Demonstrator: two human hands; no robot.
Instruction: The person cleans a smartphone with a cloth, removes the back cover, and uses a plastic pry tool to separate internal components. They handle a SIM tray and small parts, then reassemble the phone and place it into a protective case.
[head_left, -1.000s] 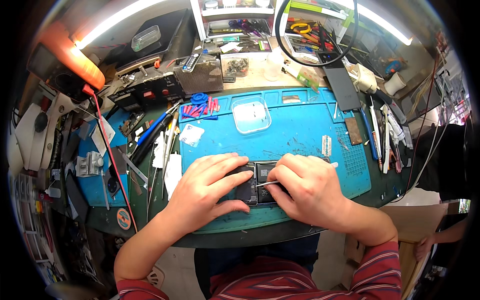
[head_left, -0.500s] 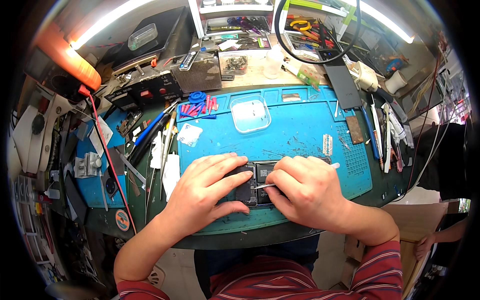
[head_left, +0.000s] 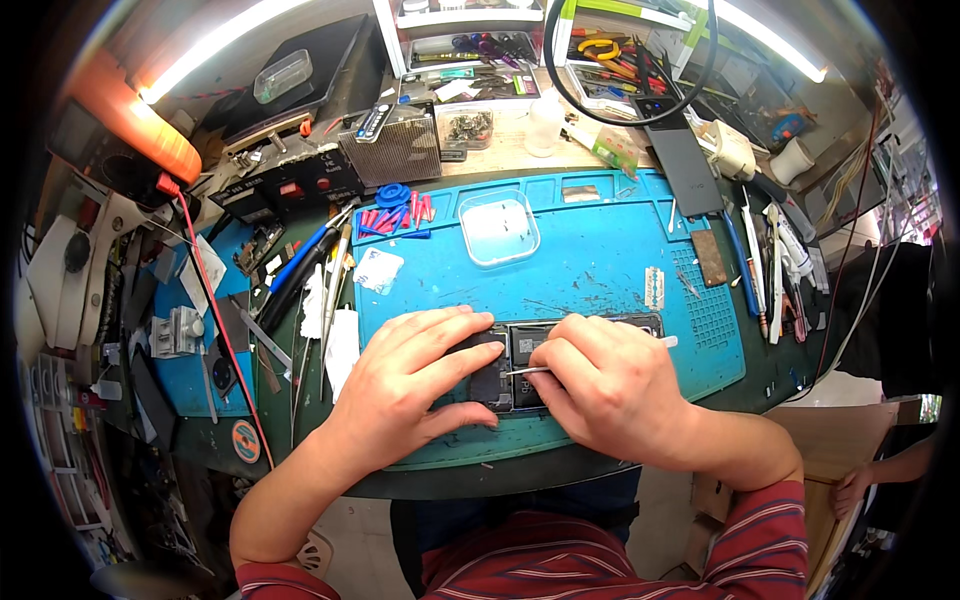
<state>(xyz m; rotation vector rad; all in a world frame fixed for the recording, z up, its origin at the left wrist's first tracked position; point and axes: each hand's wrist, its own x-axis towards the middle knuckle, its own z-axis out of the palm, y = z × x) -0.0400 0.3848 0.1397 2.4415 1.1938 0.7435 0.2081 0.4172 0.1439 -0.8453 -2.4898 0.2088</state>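
Observation:
An opened phone lies lengthwise on the blue mat, its black battery and inner parts exposed. My left hand holds its left end, with fingers on the far side and thumb at the near edge. Pinched in my right hand is a slim metal prying tool. Its tip reaches the seam between the battery and the phone's left section. A pale end sticks out past my right knuckles, seemingly the same tool's handle. The right hand covers much of the phone's right half.
Behind the phone are a clear square dish, red and blue small parts and a razor blade. Pens and hand tools lie at right. On the left are brushes and a red cable. Another person's hand rests at far right.
The right hand has shifted very slightly left, and the tool's pale end has dipped toward me. The tool tip stays at the seam; the left hand and phone keep their place.

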